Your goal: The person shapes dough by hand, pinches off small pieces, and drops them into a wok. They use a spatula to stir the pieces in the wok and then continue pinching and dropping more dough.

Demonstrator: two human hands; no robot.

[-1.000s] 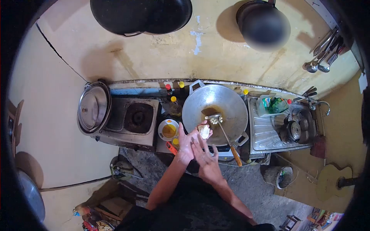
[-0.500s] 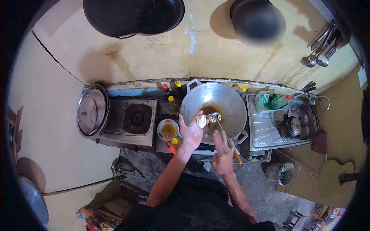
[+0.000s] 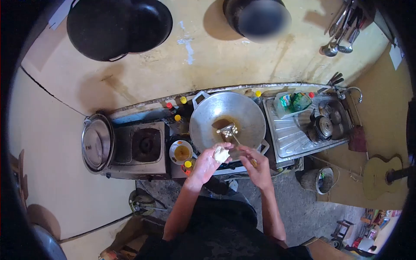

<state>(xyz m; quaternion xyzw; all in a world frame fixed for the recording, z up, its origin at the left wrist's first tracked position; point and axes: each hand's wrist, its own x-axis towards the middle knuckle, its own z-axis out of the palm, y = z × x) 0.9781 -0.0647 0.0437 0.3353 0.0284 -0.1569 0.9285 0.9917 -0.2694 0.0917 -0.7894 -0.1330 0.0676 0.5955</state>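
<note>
A lump of pale dough (image 3: 221, 154) rests in my left hand (image 3: 207, 164), its fingers curled around it. My right hand (image 3: 255, 167) is closed on the handle of a metal ladle (image 3: 235, 137). Several small pale balls (image 3: 232, 130) lie at the ladle's head, over the brown liquid in a large silver wok (image 3: 251, 113). Both hands are at the wok's near edge, a short way apart.
Left of the wok are bottles (image 3: 178, 118), a white bowl of yellow-brown liquid (image 3: 182, 152) and a stove (image 3: 144, 145). To the right, a steel sink (image 3: 284, 138) holds pots and a plastic tub (image 3: 284, 113). A bucket (image 3: 324, 181) stands below.
My right hand, open before, has closed on the ladle's handle. The dough remains in my left hand. The camera view has shifted, so the wok and stove appear further left.
</note>
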